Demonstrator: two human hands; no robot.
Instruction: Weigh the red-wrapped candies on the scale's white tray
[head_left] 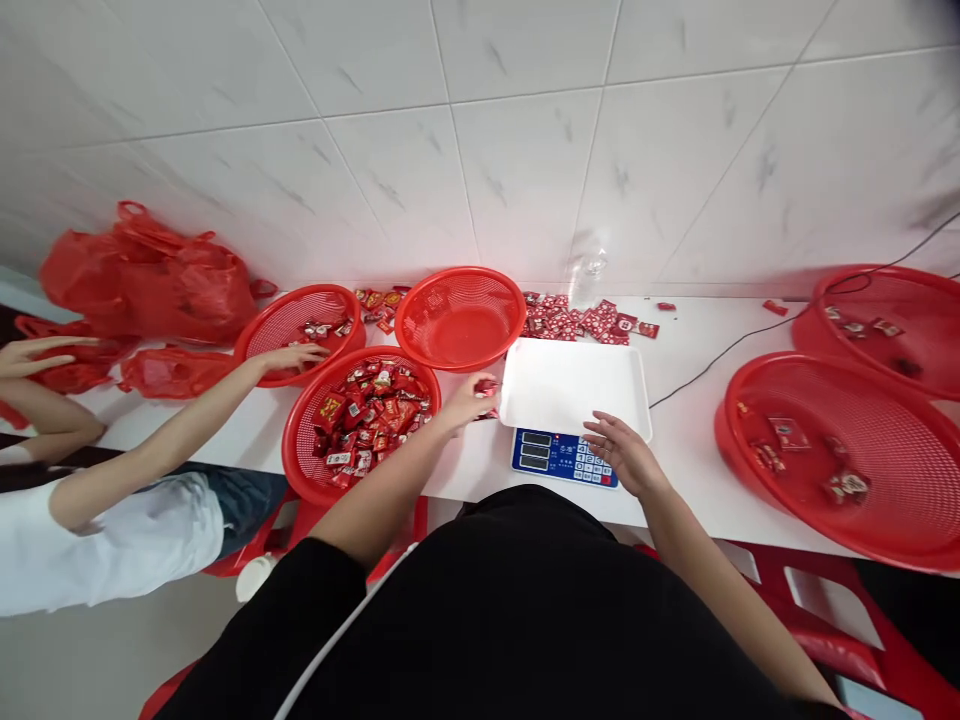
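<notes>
My left hand [463, 404] is closed on a small red wrapped packet [487, 387], just off the left edge of a white tray [574, 385]. That tray sits on a digital scale with a blue keypad panel [546, 453], and nothing lies on it. Over the front right edge of the tray hovers my right hand [624, 452], fingers apart and holding nothing. To the left of my left hand stands a red basket [294, 440] full of red wrapped packets [379, 410].
Behind it are a bare red basket [459, 338] and another basket [259, 325] with a co-worker's hand [296, 357] inside. Red packets [555, 318] and a clear bottle [587, 275] are near the wall. Two baskets [892, 440] stand right, red bags [150, 285] left. A cable [720, 358] crosses the table.
</notes>
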